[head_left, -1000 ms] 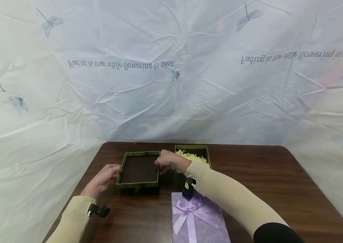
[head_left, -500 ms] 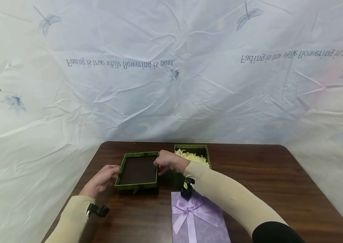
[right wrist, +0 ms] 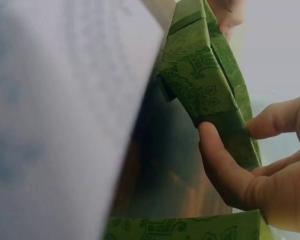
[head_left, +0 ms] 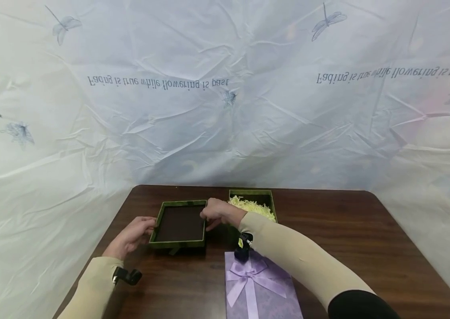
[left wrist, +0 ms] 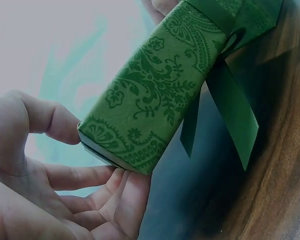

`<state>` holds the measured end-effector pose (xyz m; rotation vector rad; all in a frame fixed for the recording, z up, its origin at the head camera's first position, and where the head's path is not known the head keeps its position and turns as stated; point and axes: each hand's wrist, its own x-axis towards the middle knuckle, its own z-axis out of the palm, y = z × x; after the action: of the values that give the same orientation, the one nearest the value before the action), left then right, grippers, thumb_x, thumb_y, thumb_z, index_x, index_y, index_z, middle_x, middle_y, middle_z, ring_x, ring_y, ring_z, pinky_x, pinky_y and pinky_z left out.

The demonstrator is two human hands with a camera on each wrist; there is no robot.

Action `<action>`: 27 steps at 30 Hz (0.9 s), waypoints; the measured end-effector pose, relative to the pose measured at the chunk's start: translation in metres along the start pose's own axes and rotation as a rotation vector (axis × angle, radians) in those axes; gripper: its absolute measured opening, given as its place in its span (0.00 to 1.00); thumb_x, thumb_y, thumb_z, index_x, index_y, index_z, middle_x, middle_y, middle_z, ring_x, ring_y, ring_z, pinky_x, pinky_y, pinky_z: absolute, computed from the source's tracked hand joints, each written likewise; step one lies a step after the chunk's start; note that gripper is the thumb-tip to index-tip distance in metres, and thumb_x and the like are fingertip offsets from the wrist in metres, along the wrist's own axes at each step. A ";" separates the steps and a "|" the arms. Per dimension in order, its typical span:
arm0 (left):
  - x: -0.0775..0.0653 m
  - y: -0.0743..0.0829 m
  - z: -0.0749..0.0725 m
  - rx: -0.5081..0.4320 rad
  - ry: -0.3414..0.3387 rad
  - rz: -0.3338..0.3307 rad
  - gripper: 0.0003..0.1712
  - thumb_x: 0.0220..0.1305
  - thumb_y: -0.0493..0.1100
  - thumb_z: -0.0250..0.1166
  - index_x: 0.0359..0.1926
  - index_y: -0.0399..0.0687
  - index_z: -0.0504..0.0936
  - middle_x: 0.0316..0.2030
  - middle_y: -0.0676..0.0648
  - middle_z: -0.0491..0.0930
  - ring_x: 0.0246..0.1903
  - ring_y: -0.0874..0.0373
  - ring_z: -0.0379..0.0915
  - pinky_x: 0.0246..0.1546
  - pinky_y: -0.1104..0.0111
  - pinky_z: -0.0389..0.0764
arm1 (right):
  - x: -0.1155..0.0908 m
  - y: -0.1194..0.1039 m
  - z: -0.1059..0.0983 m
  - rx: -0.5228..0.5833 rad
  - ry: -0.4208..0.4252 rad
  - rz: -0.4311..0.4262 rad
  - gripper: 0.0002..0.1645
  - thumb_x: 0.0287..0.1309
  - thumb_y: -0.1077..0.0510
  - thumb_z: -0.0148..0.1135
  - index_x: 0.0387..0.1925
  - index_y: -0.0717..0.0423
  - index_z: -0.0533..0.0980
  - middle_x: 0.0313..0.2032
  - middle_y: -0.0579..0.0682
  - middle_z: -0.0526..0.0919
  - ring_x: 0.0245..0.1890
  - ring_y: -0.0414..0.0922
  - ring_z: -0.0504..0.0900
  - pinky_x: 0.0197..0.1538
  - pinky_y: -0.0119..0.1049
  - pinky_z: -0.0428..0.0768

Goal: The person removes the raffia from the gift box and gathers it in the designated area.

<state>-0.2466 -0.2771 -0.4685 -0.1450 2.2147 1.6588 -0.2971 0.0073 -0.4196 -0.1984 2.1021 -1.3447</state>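
Note:
Upside down between the hands is a green patterned box lid (head_left: 177, 244), its dark inside facing up. A green ribbon (left wrist: 235, 117) hangs from its underside. My left hand (head_left: 134, 233) pinches the left side, thumb on one edge and fingers under the other in the left wrist view. At the opposite side my right hand (head_left: 219, 212) grips the lid's wall between thumb and fingers. Behind the right wrist stands an uncovered green box (head_left: 250, 192) with pale yellow shredded paper (head_left: 253, 207) in it, partly hidden by the forearm. Whether the lid touches the table cannot be told.
A purple gift box (head_left: 268, 305) with a lilac bow lies at the near middle, under my right forearm. The brown wooden table (head_left: 336, 221) ends at the back against a wrinkled white curtain (head_left: 193, 133) with printed lettering and dragonflies.
The lid and both hands have shifted slightly left and a little nearer to me. Both hands keep their hold. The green box and the purple box have stayed in place.

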 end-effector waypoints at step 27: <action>0.004 -0.008 -0.013 0.034 0.024 0.003 0.32 0.72 0.43 0.51 0.70 0.27 0.58 0.66 0.26 0.59 0.52 0.44 0.69 0.47 0.50 0.82 | 0.017 -0.008 0.004 -0.017 0.023 -0.018 0.12 0.60 0.70 0.54 0.25 0.55 0.65 0.20 0.51 0.64 0.20 0.48 0.67 0.46 0.53 0.85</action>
<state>-0.2508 -0.2914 -0.4735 -0.1532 2.2601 1.6282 -0.3098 -0.0066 -0.4206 -0.2106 2.1363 -1.3458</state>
